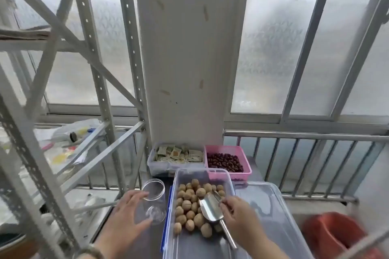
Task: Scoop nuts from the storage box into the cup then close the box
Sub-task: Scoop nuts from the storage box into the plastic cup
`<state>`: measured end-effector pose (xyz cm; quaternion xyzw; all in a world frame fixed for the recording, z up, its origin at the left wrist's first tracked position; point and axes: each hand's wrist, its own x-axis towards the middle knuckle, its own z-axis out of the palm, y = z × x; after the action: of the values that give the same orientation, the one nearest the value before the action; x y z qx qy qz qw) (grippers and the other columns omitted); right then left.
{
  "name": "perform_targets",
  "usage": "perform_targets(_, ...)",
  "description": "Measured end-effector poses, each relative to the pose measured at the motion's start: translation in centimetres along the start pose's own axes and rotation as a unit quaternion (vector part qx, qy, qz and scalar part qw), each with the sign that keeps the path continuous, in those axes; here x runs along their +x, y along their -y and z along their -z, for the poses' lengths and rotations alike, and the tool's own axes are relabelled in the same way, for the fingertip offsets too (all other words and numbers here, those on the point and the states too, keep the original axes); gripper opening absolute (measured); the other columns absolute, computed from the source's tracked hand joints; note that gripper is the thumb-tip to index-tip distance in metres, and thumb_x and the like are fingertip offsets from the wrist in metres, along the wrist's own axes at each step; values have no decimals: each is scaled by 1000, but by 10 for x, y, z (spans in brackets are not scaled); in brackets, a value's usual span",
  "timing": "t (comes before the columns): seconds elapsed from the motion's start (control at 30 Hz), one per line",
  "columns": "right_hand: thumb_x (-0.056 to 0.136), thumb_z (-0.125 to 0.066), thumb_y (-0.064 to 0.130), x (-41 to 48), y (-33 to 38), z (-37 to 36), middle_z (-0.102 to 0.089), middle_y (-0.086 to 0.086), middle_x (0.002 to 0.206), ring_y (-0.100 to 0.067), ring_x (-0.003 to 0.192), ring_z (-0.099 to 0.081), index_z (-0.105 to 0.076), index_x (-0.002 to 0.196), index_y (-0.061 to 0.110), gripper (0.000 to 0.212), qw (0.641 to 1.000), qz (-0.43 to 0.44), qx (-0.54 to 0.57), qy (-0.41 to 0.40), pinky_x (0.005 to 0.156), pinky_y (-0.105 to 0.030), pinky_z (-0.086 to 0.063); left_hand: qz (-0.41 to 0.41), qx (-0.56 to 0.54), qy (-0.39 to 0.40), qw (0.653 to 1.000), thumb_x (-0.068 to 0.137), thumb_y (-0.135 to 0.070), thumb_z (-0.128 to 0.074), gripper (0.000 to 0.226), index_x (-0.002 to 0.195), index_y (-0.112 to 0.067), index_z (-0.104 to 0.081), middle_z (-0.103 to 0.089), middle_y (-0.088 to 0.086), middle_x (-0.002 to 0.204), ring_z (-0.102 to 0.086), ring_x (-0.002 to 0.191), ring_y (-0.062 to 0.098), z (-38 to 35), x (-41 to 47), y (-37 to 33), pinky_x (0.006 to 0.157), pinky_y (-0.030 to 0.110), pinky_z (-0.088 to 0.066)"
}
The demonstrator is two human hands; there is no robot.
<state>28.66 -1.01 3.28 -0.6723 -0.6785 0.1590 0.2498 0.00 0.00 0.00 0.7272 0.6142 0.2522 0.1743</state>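
Note:
A clear storage box [231, 183] stands open in front of me, with several round tan nuts [190, 206] in it. A metal scoop [209, 209] lies on the nuts, its handle pointing toward me. My right hand [242, 218] is over the joint of the scoop's bowl and handle, fingers curled on the bowl's right rim. An empty clear plastic cup [154, 200] stands left of the box. My left hand [126, 214] is spread around the cup's left side, fingertips at its rim and thumb near its base. The box's clear lid [271, 212] lies right of the box.
Behind the box sit a pink basket of dark red fruit [228, 162] and a clear tub of small packets [176, 154]. A white pillar [189, 59] rises behind them. Grey metal shelving [69, 111] fills the left, a railing [305, 153] runs at right, and a red tub [336, 235] sits low right.

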Motion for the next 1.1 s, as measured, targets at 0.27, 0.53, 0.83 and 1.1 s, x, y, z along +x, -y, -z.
perform_targets(0.27,95,-43,25,93,-41,-53,-63,-11,122,-29,113,-59,-52,123,9,34,987,-114,-47,107,87,-30,-45,170,29,51,984,65,-42,-82,106,147,-31,-15,-20,5,151,-30,139,26,-38,106,17,116,40,-26)
perform_targets(0.53,93,-37,10,94,-61,-110,-56,-13,133,-34,122,-54,-57,128,6,40,897,-183,-221,335,95,-37,-45,219,-21,35,975,57,-35,-90,121,150,-12,-16,-34,11,152,-37,137,26,-62,128,52,115,39,-31)
perform_targets(0.83,97,-37,13,102,-57,-118,-53,-10,61,-20,56,-47,-46,68,7,31,839,-457,93,282,51,-24,-42,258,-69,68,961,63,-31,-87,94,138,-8,-34,-49,10,141,-49,127,28,-70,137,66,104,38,-38)
perform_targets(1.1,93,-48,10,84,-33,-81,-53,-5,43,-19,41,-43,-43,60,9,34,831,-475,11,289,47,-24,-43,129,14,109,985,62,-31,-82,85,132,-11,-39,-51,5,135,-52,121,22,-54,146,65,98,32,-42)
